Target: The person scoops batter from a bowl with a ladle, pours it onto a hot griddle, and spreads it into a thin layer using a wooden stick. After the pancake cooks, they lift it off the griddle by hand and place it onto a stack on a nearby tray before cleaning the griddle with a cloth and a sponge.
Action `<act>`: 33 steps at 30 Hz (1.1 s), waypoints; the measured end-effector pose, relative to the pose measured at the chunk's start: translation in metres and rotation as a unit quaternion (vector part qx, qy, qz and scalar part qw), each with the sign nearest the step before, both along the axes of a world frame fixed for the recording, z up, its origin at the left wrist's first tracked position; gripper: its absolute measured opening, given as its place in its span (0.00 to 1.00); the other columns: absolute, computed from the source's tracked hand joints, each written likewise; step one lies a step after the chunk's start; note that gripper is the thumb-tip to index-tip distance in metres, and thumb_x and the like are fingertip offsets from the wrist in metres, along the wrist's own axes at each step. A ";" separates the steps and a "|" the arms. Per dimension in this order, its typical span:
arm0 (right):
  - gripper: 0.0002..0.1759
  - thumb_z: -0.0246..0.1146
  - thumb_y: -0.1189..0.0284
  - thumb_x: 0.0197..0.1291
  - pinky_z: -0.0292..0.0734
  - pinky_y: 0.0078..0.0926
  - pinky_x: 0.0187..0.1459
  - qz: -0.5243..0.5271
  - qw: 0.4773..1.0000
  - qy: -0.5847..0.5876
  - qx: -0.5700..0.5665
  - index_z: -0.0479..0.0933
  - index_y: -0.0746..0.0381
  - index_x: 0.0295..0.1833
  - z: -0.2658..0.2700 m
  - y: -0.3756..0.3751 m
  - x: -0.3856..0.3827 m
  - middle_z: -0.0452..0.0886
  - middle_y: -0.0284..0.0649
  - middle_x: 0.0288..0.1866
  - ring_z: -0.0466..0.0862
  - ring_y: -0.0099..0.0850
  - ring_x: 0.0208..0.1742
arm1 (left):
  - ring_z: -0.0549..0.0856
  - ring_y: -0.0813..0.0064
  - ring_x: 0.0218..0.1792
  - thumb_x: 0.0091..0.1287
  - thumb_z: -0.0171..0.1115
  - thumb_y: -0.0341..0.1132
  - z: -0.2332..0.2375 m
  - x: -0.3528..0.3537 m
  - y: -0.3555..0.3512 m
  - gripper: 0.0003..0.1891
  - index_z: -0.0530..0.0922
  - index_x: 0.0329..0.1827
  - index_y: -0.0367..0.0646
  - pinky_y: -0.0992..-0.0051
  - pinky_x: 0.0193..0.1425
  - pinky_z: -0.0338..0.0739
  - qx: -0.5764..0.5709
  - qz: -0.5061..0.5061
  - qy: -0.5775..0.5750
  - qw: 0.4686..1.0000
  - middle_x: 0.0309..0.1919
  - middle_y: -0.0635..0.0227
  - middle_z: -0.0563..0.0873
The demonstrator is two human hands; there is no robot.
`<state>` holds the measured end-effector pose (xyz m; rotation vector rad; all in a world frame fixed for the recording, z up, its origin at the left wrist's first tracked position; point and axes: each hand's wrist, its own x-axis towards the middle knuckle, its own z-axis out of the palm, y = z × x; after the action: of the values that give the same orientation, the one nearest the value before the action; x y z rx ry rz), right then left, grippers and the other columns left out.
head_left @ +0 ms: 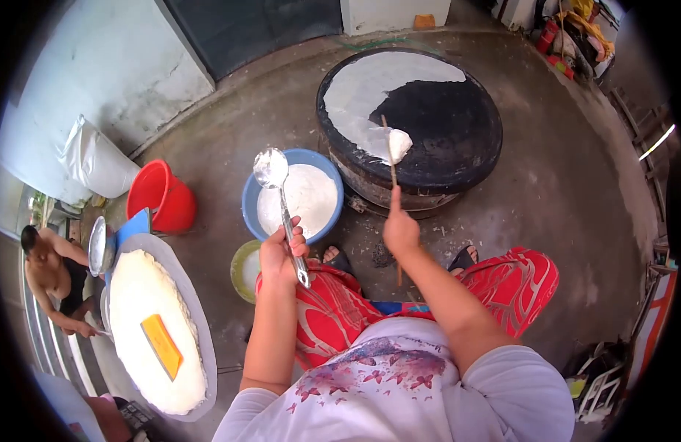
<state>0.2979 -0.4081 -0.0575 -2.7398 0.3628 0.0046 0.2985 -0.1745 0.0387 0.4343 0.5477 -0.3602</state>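
My left hand (283,256) is closed around the handle of a large metal spoon (271,168). White residue coats the spoon's bowl, which is raised beside and partly over a blue basin (249,215) of white batter (300,200). My right hand (402,234) grips a thin wooden stick (393,174), index finger stretched along it. The stick's far end reaches over a round black griddle (451,140), next to a lump of white batter (400,145). A thin white layer (362,82) covers the griddle's far and left parts; bare black surface shows at the middle and right.
At left, a round board holds a stack of pale flat sheets (145,287) with an orange scraper (162,346) on top. A red bucket (180,210), a green bowl (237,276) and a white sack (97,162) stand nearby. Another person (57,276) works at far left.
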 end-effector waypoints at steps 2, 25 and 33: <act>0.42 0.49 0.77 0.52 0.73 0.44 0.32 -0.039 0.999 0.003 0.038 0.36 0.59 0.71 0.019 -0.021 -0.018 0.77 0.52 0.28 0.79 0.48 0.28 | 0.66 0.81 0.19 0.70 0.37 0.34 0.000 0.000 -0.002 0.15 0.66 0.49 0.31 0.82 0.19 0.62 0.006 -0.013 -0.002 1.000 0.28 0.65 0.71; 0.39 0.51 0.76 0.55 0.74 0.41 0.28 -0.046 0.998 -0.020 -0.031 0.45 0.48 0.71 0.011 -0.125 -0.035 0.77 0.47 0.27 0.80 0.42 0.28 | 0.67 0.82 0.19 0.69 0.38 0.32 0.001 0.007 -0.021 0.14 0.66 0.49 0.31 0.84 0.18 0.63 0.031 0.002 0.006 1.000 0.28 0.65 0.71; 0.32 0.56 0.70 0.51 0.73 0.39 0.28 -0.046 0.994 -0.091 0.036 0.62 0.38 0.64 0.002 -0.121 -0.054 0.78 0.43 0.26 0.80 0.40 0.27 | 0.67 0.82 0.19 0.69 0.38 0.32 -0.001 0.013 -0.028 0.14 0.66 0.49 0.31 0.85 0.19 0.63 0.012 0.008 0.007 1.000 0.28 0.66 0.71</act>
<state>0.2435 -0.5295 -0.0558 -2.6230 0.4275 -0.2492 0.3114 -0.2024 0.0373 0.4510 0.5692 -0.3421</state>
